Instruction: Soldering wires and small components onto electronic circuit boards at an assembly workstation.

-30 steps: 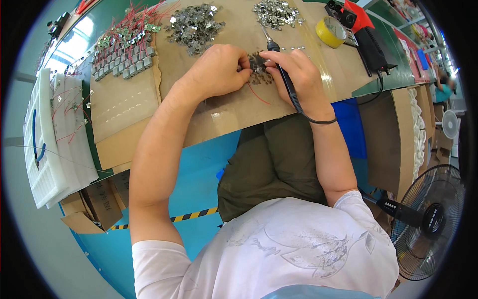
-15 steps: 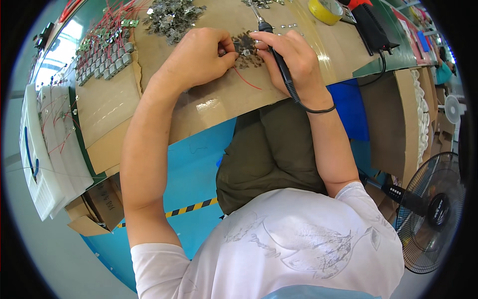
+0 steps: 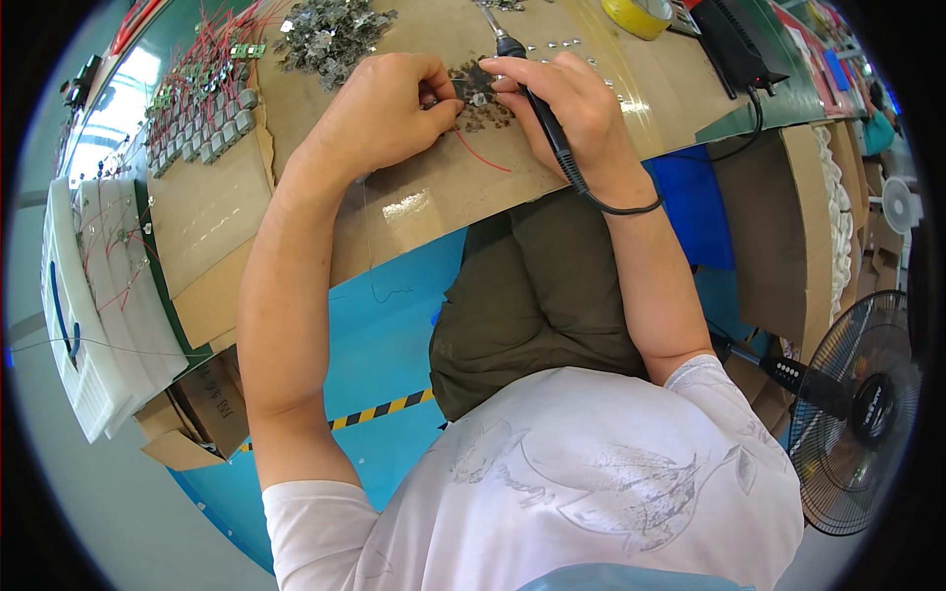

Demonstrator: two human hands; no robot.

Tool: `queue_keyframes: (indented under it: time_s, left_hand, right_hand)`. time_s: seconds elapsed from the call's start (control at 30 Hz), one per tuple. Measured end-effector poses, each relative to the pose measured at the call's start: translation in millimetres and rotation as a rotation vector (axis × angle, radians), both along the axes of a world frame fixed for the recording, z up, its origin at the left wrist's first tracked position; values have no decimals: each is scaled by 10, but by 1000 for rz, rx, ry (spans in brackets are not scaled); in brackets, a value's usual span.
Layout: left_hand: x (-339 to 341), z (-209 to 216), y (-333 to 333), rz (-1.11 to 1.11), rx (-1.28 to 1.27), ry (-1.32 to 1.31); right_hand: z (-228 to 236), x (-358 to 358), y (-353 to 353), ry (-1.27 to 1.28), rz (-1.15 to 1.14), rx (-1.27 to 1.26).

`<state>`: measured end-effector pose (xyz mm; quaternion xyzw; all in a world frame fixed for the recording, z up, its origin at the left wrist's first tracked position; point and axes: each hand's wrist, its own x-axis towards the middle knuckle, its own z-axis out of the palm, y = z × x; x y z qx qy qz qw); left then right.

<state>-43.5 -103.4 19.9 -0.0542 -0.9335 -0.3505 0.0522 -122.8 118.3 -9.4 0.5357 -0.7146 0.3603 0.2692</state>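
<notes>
electronics workshop | soldering iron (image 3: 555, 136) | heap of metal parts (image 3: 333, 41) | red-wired components (image 3: 229, 129)

On the table (image 3: 793, 110) lies a cardboard sheet (image 3: 434, 30). At its left sit wired parts (image 3: 207, 130); right of them, beyond the left grip (image 3: 389, 106), a heap of small pieces (image 3: 330, 41); rear right, a tape roll (image 3: 636, 18) beside a device (image 3: 732, 44). A fan (image 3: 867, 409) stands right of the person (image 3: 611, 473).
</notes>
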Motion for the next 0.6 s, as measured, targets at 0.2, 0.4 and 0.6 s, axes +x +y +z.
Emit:
queue_keyframes:
  time_s: [0.2, 0.4, 0.6]
  left_hand:
    - [0, 70, 14, 6, 21, -28]
    - [2, -1, -9, -1, 12, 1]
    - [0, 13, -9, 0, 8, -8]
  right_hand:
    - [1, 15, 11, -34, 10, 9]
    - [19, 33, 17, -46, 24, 20]
    - [0, 29, 12, -36, 16, 9]
